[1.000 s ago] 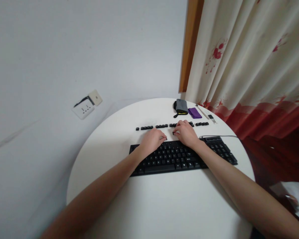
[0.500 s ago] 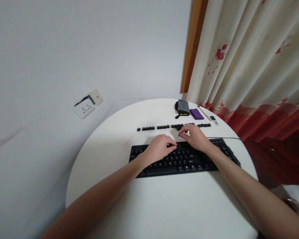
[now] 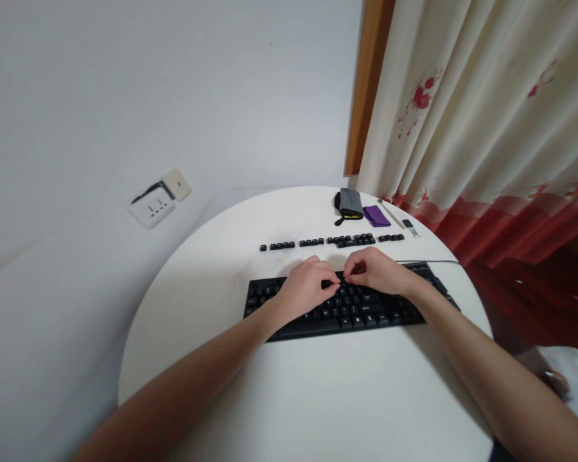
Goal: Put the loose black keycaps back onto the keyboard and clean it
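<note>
A black keyboard (image 3: 327, 327) lies on the round white table (image 3: 289, 398), partly covered by both hands. My left hand (image 3: 308, 283) rests over its upper middle, thumb and fingertips pinched together near the top row; what they hold, if anything, is hidden. Close beside it, my right hand (image 3: 373, 269) is pinched at the keyboard's top edge on a small black keycap, now mostly hidden by the fingertips. Behind the keyboard, loose black keycaps (image 3: 311, 242) lie in a broken row, with a denser cluster of keycaps (image 3: 351, 240) beyond my right hand.
At the table's back right are a grey and black folded pouch (image 3: 350, 204), a purple cloth (image 3: 376, 216), a thin pale brush-like tool (image 3: 391, 213) and a small black-and-clear item (image 3: 408, 226). A cable (image 3: 433, 261) runs rightward. A wall socket (image 3: 151, 207) and curtain (image 3: 443, 128) stand beyond.
My right hand has come down and towards me from the keycap row to the keyboard, bringing the keycap beside my left fingertips. My left hand stays nearly in place. The view has shifted slightly.
</note>
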`<state>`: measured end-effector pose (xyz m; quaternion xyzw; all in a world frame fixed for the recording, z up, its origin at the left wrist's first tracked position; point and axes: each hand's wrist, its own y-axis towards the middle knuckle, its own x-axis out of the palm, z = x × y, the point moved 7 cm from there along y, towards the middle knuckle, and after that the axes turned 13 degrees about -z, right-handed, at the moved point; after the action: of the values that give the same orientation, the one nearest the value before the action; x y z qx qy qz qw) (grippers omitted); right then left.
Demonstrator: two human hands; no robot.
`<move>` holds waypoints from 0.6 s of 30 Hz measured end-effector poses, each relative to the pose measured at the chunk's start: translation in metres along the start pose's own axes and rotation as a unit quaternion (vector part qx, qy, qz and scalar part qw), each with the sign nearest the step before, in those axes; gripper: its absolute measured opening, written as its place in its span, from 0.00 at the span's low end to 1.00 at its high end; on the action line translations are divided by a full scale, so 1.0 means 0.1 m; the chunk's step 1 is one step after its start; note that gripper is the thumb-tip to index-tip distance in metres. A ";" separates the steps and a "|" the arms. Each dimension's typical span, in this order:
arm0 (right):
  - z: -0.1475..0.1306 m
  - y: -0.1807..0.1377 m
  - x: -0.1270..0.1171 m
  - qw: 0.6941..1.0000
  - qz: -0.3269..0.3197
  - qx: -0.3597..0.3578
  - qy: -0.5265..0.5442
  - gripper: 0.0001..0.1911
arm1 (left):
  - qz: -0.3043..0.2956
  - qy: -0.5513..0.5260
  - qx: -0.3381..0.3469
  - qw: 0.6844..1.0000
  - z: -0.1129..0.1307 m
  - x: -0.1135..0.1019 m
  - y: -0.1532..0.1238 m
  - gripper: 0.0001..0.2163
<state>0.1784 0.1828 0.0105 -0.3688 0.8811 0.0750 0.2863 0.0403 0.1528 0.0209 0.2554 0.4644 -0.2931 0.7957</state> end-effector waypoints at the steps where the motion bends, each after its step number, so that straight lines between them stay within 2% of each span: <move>1: -0.01 0.00 0.01 1.000 -0.006 0.000 -0.007 0.04 | -0.002 0.003 0.000 1.000 0.00 0.00 0.00 0.05; 6: -0.10 -0.02 0.01 0.998 0.003 -0.010 -0.061 0.03 | -0.016 -0.013 0.007 1.000 0.00 0.01 0.00 0.06; 11: -0.08 -0.02 0.05 0.999 -0.017 0.002 -0.045 0.04 | -0.002 -0.016 0.016 1.000 0.00 0.02 -0.01 0.06; 18: -0.09 -0.02 0.04 0.997 0.003 -0.018 -0.078 0.03 | 0.002 -0.016 0.024 1.000 0.00 0.03 -0.01 0.06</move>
<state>0.1734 0.1761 0.0157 -0.3641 0.8560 0.1205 0.3467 0.0407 0.1511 0.0182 0.2701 0.4442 -0.3067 0.7973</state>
